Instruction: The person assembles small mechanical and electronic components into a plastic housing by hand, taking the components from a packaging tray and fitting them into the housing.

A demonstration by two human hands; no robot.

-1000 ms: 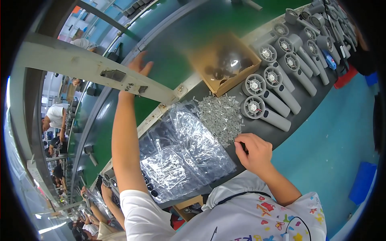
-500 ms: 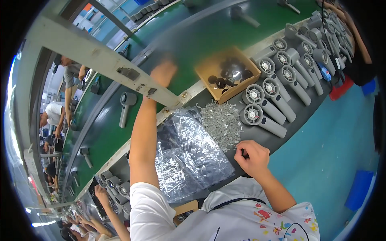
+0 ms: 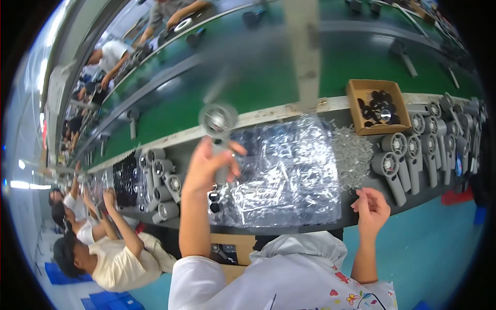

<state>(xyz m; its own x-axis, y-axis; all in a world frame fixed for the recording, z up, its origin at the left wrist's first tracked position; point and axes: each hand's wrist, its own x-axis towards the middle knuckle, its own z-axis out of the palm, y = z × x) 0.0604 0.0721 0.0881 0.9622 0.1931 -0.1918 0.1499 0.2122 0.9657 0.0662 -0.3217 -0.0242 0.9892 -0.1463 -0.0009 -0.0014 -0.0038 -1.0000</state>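
Fingers [image 3: 235, 150] of left hand [image 3: 206, 168] wrap grey fan's [image 3: 218, 124] handle.

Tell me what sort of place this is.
Most likely a factory assembly line. A long green conveyor belt runs past the bench, rows of identical grey handheld fan bodies lie lined up, and other workers sit along the same line. The left hand holds one fan body up.

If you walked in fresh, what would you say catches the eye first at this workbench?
The left hand lifts a grey handheld fan body by its handle, above a crinkled clear plastic sheet at the bench's middle. To the right lie a heap of small silver screws, a row of grey fan bodies, and the right hand near the bench edge.
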